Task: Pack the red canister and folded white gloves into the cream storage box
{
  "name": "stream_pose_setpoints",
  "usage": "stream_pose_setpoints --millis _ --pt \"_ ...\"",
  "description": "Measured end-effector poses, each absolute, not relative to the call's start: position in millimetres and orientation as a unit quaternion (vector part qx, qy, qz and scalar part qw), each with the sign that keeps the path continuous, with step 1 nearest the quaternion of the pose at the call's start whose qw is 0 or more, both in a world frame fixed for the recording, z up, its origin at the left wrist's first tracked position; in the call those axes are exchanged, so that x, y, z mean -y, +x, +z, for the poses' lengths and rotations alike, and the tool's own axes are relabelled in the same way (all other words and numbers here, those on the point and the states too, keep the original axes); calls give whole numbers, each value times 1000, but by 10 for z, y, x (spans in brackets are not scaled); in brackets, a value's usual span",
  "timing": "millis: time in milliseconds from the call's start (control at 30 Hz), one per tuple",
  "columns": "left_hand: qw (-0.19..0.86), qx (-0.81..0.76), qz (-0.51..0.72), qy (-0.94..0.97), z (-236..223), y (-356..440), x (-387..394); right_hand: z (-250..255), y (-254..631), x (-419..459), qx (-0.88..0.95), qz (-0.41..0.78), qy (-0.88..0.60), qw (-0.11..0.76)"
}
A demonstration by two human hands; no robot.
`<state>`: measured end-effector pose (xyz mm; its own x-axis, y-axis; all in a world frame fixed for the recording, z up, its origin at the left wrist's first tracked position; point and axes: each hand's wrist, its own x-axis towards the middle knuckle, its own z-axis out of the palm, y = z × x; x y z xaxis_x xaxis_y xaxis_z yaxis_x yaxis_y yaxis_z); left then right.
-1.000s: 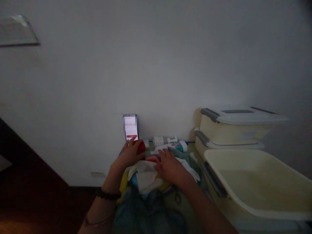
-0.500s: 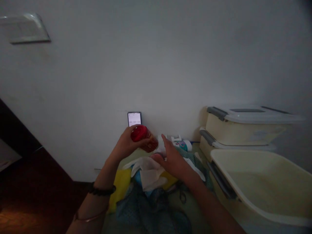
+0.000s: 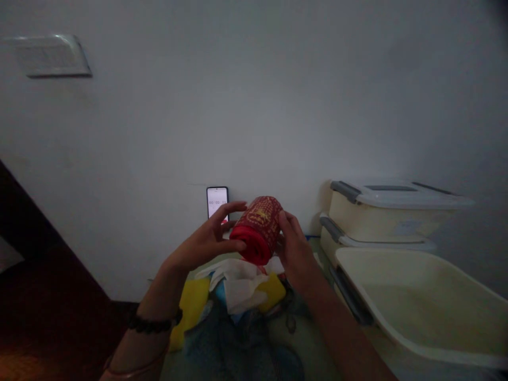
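Gripping a red cylinder [image 3: 262, 217] in curled right fingers [image 3: 292, 226], held left fingers [image 3: 228, 245] half-open about its lower end, pale cloth [image 3: 237, 296] beneath them; judged it light, firm, smooth, best clasped around the sides.

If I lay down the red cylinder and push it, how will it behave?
The red cylinder would probably roll, because its side is round. It looks fairly stiff: the right hand holds it and no dent shows. Stood on the rumpled cloth, it may tip.
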<state>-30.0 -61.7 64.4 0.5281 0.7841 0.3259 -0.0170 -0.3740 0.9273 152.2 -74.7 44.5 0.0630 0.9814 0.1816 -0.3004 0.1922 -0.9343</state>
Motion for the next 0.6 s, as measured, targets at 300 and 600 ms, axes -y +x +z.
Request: stream_pose_setpoints --millis 300,600 --pt "243 -283 370 851 696 -250 700 568 1553 910 520 510 -376 573" --pt "133 -271 422 855 653 -162 644 577 1594 959 576 563 -305 507"
